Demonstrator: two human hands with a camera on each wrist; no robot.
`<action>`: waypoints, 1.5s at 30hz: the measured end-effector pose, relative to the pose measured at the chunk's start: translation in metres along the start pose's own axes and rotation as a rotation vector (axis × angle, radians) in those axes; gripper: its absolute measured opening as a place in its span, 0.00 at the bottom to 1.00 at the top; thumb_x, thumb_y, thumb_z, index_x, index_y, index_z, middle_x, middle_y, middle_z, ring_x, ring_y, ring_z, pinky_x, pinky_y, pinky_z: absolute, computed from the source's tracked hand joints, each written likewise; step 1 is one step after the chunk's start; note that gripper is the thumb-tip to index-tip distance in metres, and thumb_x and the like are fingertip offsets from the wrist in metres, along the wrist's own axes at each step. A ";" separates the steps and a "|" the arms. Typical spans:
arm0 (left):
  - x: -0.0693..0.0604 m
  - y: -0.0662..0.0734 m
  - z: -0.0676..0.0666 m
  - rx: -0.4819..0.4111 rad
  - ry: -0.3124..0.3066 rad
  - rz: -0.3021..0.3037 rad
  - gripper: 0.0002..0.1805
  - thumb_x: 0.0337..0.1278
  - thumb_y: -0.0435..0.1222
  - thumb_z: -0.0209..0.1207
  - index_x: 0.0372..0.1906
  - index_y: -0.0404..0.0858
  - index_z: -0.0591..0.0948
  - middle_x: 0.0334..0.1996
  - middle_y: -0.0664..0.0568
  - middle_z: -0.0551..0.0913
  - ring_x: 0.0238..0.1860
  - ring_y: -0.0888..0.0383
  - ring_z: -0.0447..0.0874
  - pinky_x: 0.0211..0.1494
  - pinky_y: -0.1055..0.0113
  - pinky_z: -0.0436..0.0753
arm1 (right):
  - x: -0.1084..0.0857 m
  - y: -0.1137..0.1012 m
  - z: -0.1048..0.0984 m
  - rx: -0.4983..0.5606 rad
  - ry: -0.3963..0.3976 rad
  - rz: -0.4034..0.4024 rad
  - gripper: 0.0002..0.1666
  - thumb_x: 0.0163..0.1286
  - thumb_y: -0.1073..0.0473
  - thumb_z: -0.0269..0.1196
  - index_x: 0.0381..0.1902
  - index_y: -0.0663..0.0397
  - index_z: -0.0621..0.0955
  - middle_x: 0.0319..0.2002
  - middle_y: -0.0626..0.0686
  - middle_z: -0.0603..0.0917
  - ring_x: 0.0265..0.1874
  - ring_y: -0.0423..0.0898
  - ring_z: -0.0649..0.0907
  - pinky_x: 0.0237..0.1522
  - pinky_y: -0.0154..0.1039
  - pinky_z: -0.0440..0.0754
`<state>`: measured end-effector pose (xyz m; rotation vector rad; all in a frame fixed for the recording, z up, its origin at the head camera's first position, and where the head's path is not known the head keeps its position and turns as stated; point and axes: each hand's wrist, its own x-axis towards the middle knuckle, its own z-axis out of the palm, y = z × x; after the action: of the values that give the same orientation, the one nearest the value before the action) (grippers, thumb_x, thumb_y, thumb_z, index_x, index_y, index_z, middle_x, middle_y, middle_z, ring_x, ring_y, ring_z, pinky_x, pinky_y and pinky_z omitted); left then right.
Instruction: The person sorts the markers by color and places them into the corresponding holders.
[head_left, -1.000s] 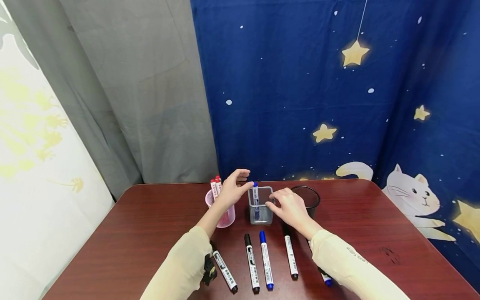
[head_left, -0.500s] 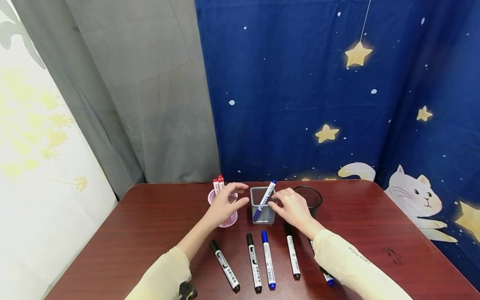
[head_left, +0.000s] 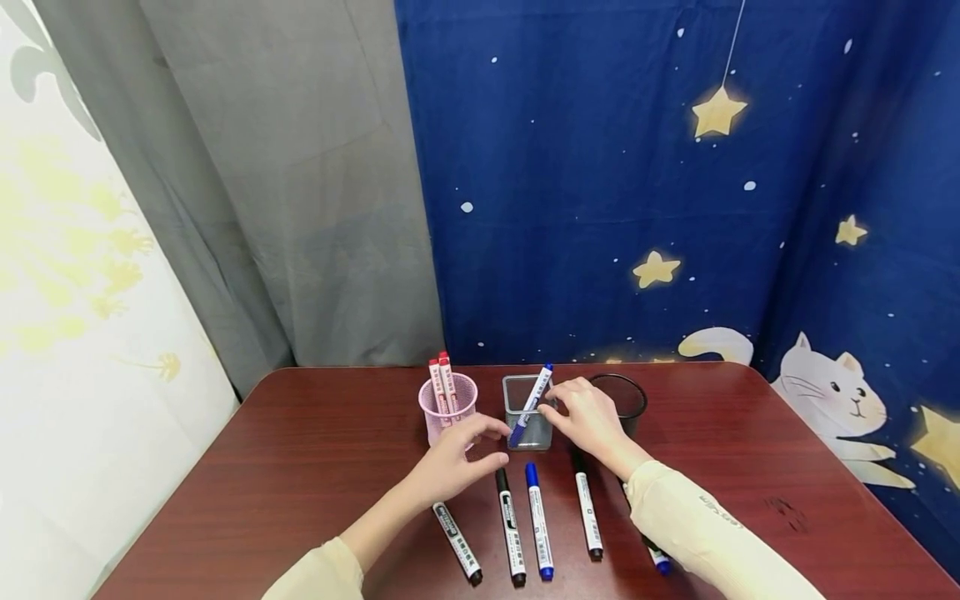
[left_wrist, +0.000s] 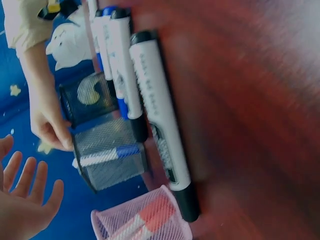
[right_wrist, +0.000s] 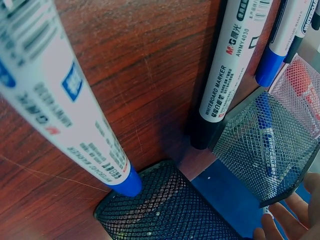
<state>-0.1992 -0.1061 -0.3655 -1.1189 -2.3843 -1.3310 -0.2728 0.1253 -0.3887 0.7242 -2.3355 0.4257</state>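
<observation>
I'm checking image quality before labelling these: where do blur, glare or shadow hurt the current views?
Head view: mostly sharp, the pale curtain at left washed out; left wrist: soft, the nearest marker's lettering unreadable, hazy glare on the table at upper right; right wrist: the close blue-capped marker's print soft, the middle marker legible, with a dark shadow along its side.

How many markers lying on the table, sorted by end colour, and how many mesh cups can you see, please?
Black-ended lying markers: 3
Blue-ended lying markers: 2
Mesh cups: 3
Total: 8
</observation>
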 end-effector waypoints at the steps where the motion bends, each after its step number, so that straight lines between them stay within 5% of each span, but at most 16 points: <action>1: -0.002 0.000 0.003 0.011 -0.012 0.015 0.14 0.49 0.35 0.61 0.44 0.39 0.76 0.39 0.57 0.76 0.42 0.60 0.75 0.47 0.62 0.72 | 0.000 0.000 0.000 -0.001 -0.001 0.001 0.10 0.52 0.50 0.66 0.30 0.48 0.82 0.29 0.46 0.81 0.31 0.43 0.76 0.28 0.41 0.75; 19: -0.023 0.005 0.042 0.408 -0.286 0.191 0.13 0.49 0.41 0.59 0.43 0.45 0.77 0.39 0.60 0.76 0.41 0.67 0.72 0.42 0.75 0.70 | 0.000 -0.001 0.000 -0.004 -0.004 -0.002 0.11 0.52 0.50 0.66 0.30 0.49 0.82 0.30 0.46 0.81 0.33 0.44 0.77 0.29 0.41 0.75; 32: -0.024 0.003 0.065 0.763 -0.367 0.393 0.14 0.44 0.44 0.61 0.40 0.49 0.77 0.35 0.63 0.73 0.39 0.67 0.71 0.38 0.74 0.68 | 0.000 0.000 0.000 -0.008 -0.017 0.001 0.12 0.54 0.48 0.64 0.31 0.49 0.82 0.30 0.46 0.81 0.34 0.43 0.77 0.29 0.41 0.75; 45: -0.025 0.001 0.071 0.896 -0.432 0.421 0.15 0.42 0.44 0.63 0.40 0.52 0.77 0.36 0.64 0.73 0.41 0.66 0.71 0.39 0.70 0.69 | 0.001 0.000 -0.001 -0.017 -0.040 0.006 0.13 0.53 0.48 0.65 0.30 0.49 0.82 0.30 0.46 0.81 0.34 0.43 0.77 0.30 0.41 0.75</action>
<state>-0.1679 -0.0622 -0.4184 -1.5275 -2.3484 0.1564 -0.2733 0.1256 -0.3874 0.7241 -2.3763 0.3973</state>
